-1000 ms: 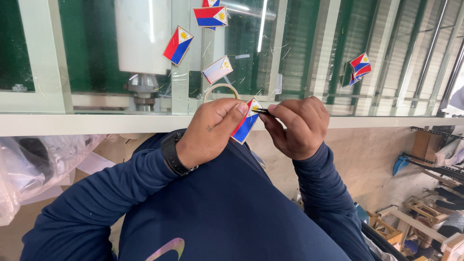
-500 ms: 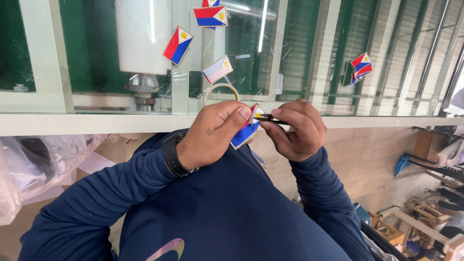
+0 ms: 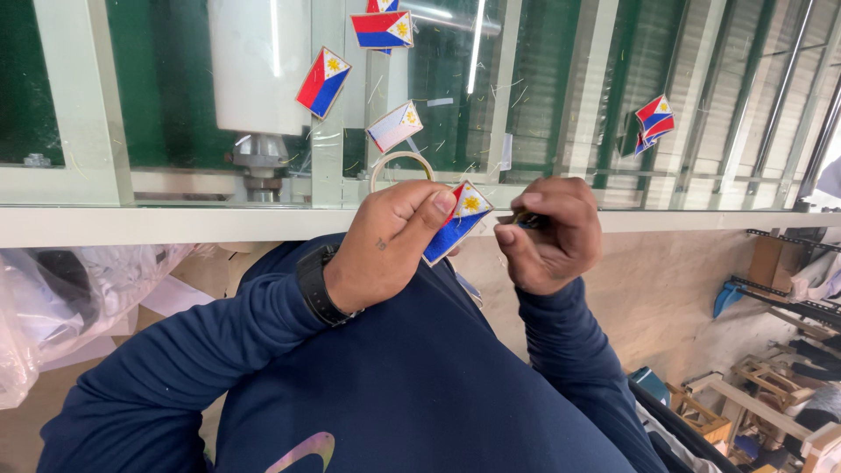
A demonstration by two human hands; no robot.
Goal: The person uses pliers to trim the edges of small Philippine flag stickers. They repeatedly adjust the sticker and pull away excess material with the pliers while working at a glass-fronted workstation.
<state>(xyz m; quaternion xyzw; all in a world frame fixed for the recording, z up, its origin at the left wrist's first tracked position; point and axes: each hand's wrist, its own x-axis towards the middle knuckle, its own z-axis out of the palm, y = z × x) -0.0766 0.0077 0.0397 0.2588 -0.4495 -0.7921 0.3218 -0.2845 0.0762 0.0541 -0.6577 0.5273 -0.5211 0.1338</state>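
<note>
- The flag patch (image 3: 457,229), a small embroidered rectangle in red, blue and white with a yellow sun, sits tilted between your two hands, held up just in front of the pale ledge (image 3: 131,224) that runs under the glass panel (image 3: 543,105).
- Your left hand (image 3: 390,245) is curled, knuckles up, wrist bent inward, thumb pressed over the patch's upper left corner and fingers closed behind it; it grips the patch firmly.
- A ring of tape (image 3: 400,165) shows just above that hand, resting against the ledge's far edge; whether the fingers touch it cannot be told.
- Your right hand (image 3: 550,235) is closed in a loose fist, thumb and forefinger pinched on a small dark tool (image 3: 524,218) whose tip points at the patch's right corner; what kind of tool it is cannot be told.
- A black wristband (image 3: 317,285) circles your left wrist, and both forearms in navy sleeves (image 3: 219,350) rise from below to meet at the middle.
- Counting patches: one in hand and four stuck on the glass panel in the upper middle: a red-and-blue one (image 3: 323,82), a pale one (image 3: 395,126), one near the top edge (image 3: 382,28) with another partly hidden behind it.
- A cluster of two or three more (image 3: 655,123) hangs toward the right of the panel.
- A clear plastic bag (image 3: 53,307) lies under the ledge at the left edge.
</note>
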